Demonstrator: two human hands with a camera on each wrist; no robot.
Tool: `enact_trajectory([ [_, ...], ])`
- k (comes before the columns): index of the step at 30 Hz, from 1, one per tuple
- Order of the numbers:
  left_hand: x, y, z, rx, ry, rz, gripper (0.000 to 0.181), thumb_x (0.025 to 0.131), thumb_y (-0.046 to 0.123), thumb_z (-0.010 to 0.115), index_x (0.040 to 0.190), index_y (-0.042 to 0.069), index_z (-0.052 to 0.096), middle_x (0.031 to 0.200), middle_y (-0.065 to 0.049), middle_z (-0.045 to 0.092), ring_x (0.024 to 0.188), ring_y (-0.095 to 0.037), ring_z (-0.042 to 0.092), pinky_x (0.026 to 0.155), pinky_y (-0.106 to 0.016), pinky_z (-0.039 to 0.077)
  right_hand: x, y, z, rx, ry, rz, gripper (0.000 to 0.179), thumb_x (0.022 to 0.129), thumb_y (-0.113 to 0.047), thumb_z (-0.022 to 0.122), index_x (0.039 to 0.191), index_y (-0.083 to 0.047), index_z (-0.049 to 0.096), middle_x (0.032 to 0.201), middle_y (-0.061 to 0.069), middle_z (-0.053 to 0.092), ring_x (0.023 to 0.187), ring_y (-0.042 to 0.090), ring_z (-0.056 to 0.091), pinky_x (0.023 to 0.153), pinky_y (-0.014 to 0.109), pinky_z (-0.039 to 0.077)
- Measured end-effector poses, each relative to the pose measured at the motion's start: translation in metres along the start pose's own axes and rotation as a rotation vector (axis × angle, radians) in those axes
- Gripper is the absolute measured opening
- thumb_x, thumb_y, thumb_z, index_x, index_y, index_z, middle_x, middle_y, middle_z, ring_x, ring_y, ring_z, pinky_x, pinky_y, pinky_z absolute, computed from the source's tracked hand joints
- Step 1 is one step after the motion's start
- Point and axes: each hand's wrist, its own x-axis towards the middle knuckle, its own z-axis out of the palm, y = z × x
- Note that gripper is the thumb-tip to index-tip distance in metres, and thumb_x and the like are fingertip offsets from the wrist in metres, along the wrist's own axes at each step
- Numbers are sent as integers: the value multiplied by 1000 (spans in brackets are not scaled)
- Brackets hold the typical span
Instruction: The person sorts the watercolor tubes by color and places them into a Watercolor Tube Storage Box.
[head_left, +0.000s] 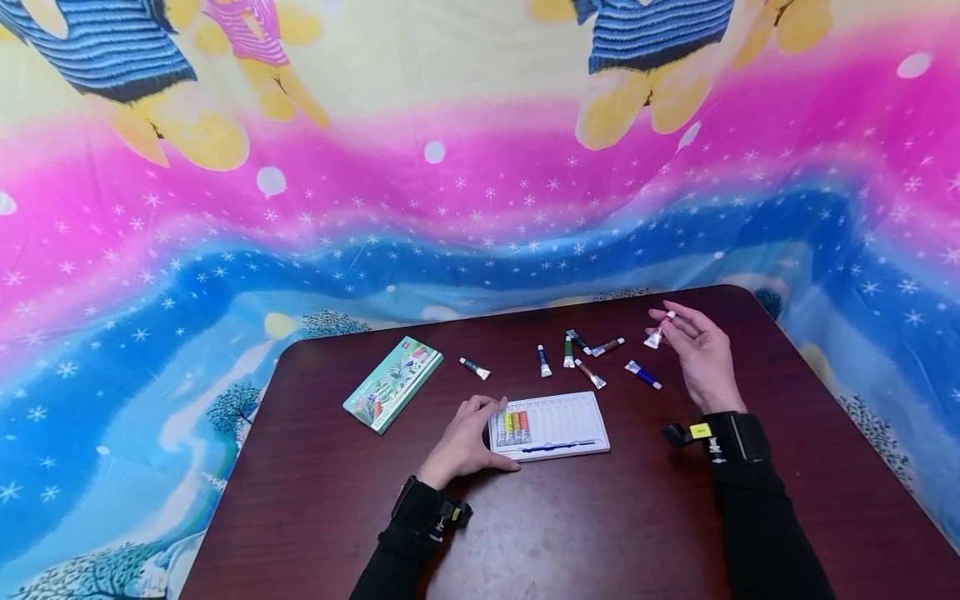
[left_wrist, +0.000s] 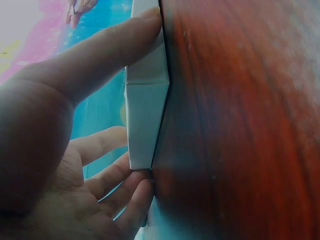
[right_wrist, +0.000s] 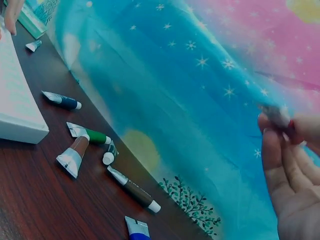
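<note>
My left hand (head_left: 461,442) grips the left end of a white paint tray (head_left: 577,417), thumb at the near side and fingers at the far corner. In the left wrist view the tray's white side wall (left_wrist: 146,120) lies between thumb and fingers. Yellow to orange paint tubes (head_left: 515,427) fill the tray's left slots, and a blue-handled paintbrush (head_left: 558,447) lies along its near edge. Raised above the table's right side, my right hand (head_left: 703,358) pinches a small paint tube (head_left: 659,331) with a reddish label; it is blurred in the right wrist view.
Several loose paint tubes lie beyond the tray, among them a green one (head_left: 568,351), a brown one (right_wrist: 135,190) and a blue one (head_left: 643,375). A dark tube (head_left: 474,367) lies near the green illustrated box (head_left: 393,383). A printed cloth (head_left: 450,208) hangs behind the table.
</note>
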Motion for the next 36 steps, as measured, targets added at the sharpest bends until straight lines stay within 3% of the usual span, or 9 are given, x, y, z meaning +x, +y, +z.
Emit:
enact_trajectory([
  [4,0,0,0,1,4,7,107,69,50,95,158,16,47,146,-8,50,134,-27,45,109,-47,45,-2,0,1,-30,25,92,45,102,3,58,147,7,52,121,5,75,94,14,78,89,22,58],
  [10,-1,0,0,-16,-2,-5,106,69,49,95,158,17,46,147,-7,50,135,-26,45,110,-46,44,-5,1,2,-184,51,216,53,101,-4,64,152,3,49,121,-8,71,96,5,75,87,15,56],
  [15,-1,1,0,-18,-1,-4,106,70,49,95,158,16,46,147,-8,50,135,-26,45,110,-46,45,-6,3,8,-289,3,187,63,96,-2,71,154,-2,47,125,-4,70,100,2,74,87,15,55],
  [21,-1,1,-1,-20,2,0,107,70,49,95,158,15,46,147,-9,50,135,-27,44,111,-47,44,-6,6,11,-193,-5,159,62,96,2,69,154,-4,48,122,4,75,98,10,77,84,22,58],
  [29,0,1,0,-21,-3,-9,107,70,49,95,159,17,45,148,-9,49,136,-27,44,111,-47,44,-6,7,19,-341,13,200,65,94,-2,74,154,-5,48,120,-4,75,94,1,75,79,20,59],
  [36,0,1,0,-22,-6,-17,107,70,48,95,159,17,44,149,-8,49,136,-26,43,111,-47,44,-7,9,23,-332,-59,214,74,89,7,76,156,-3,45,121,-11,72,99,3,73,83,20,58],
])
